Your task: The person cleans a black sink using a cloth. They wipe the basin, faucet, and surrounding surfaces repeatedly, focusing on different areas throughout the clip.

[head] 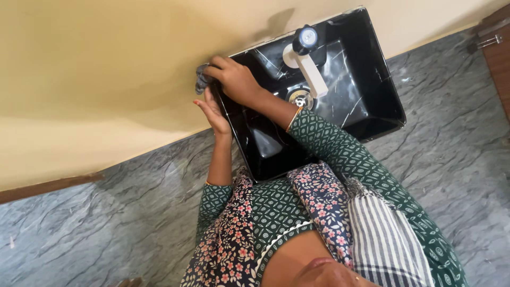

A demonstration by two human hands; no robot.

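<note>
Head view. I see the right hand (236, 79) closed over a small grey cloth (202, 78), pressing it at the back left corner of the black marbled sink (372, 90), where the rim meets the cream wall (95, 69). The left hand (214, 112) sits just below, fingers straight and open, palm flat against the sink's outer left side, holding nothing. A white tap (308, 66) with a dark knob stands at the back rim. Grey stone floor (106, 223) below.

home washroom, black basin (372, 101), tap (307, 53)
</note>
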